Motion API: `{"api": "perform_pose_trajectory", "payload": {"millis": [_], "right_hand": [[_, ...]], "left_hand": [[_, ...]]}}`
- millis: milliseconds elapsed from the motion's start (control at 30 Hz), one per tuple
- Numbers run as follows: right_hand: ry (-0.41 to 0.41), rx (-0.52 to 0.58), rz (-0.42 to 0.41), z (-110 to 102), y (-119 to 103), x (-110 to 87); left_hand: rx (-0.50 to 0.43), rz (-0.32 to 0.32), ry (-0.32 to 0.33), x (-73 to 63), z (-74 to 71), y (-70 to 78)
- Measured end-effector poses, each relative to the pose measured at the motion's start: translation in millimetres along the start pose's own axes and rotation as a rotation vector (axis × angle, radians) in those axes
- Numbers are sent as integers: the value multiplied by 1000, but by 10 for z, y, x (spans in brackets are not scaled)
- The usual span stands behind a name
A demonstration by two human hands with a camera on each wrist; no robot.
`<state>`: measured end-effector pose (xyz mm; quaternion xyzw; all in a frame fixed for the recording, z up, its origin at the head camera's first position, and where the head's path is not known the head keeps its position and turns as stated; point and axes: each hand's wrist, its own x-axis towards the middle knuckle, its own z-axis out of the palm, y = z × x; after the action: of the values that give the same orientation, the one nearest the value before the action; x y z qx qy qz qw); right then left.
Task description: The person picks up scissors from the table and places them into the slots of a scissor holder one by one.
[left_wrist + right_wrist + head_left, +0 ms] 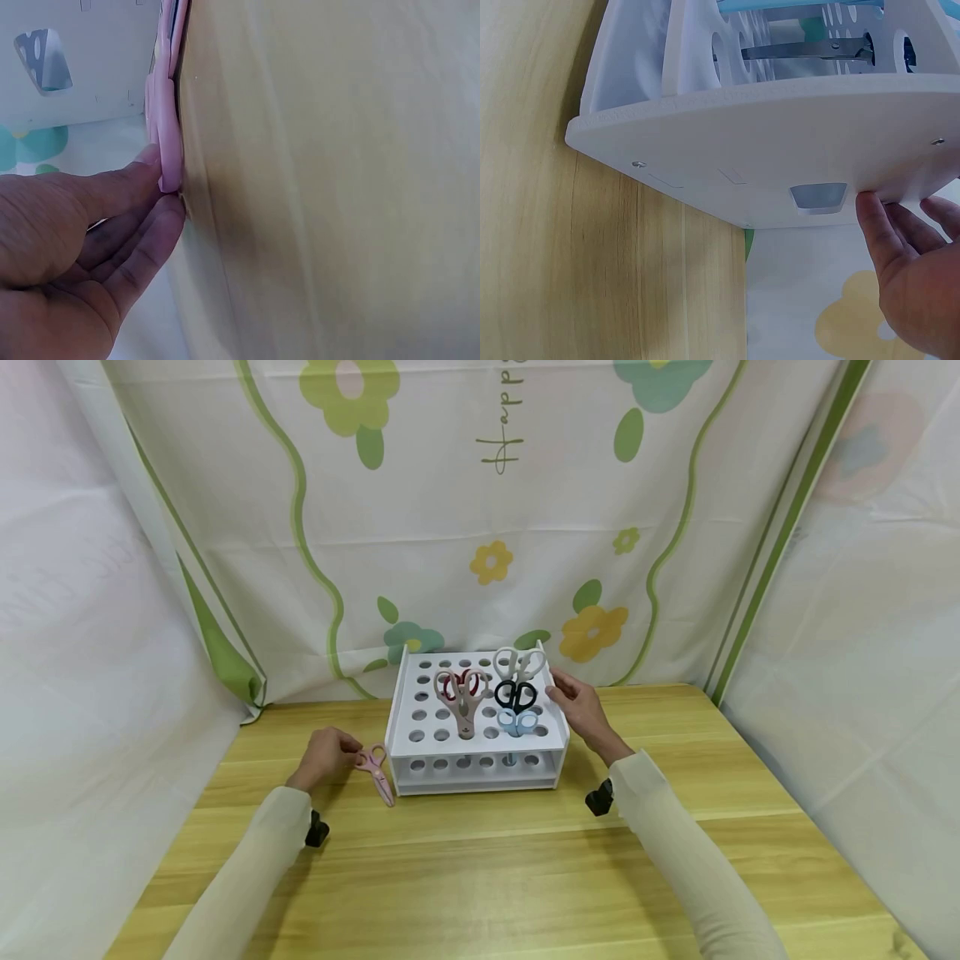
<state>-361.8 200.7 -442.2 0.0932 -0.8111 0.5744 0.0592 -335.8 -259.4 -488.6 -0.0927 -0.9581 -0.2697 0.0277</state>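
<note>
Pink scissors (pixel 380 779) lie on the table beside the left side of a white rack (pixel 480 751) with rows of round holes. At their handle, my left hand (pixel 324 757) pinches one loop between thumb and fingertips; the left wrist view shows this grip (pixel 82 240) close up. On the rack's other side, my right hand (pixel 585 708) touches the side panel (pixel 727 150) with its fingertips. Upright in the rack are beige scissors (pixel 465 714), red-handled scissors (pixel 472 682) partly behind them, white scissors (pixel 514 669), black-handled scissors (pixel 516 697) and light blue scissors (pixel 517 724).
The rack stands near the back of a wooden table (pixel 480 868). A white curtain (pixel 435 568) with flowers hangs behind it, and more white cloth (pixel 847 693) encloses the sides. Oblong cut-outs pierce the rack's side panels.
</note>
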Motion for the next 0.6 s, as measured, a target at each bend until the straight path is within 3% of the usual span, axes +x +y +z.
{"api": "perform_pose_trajectory", "payload": {"millis": [600], "right_hand": [[-13, 17, -6, -2, 7, -9]], "left_hand": [[-73, -110, 0, -28, 27, -33]]}}
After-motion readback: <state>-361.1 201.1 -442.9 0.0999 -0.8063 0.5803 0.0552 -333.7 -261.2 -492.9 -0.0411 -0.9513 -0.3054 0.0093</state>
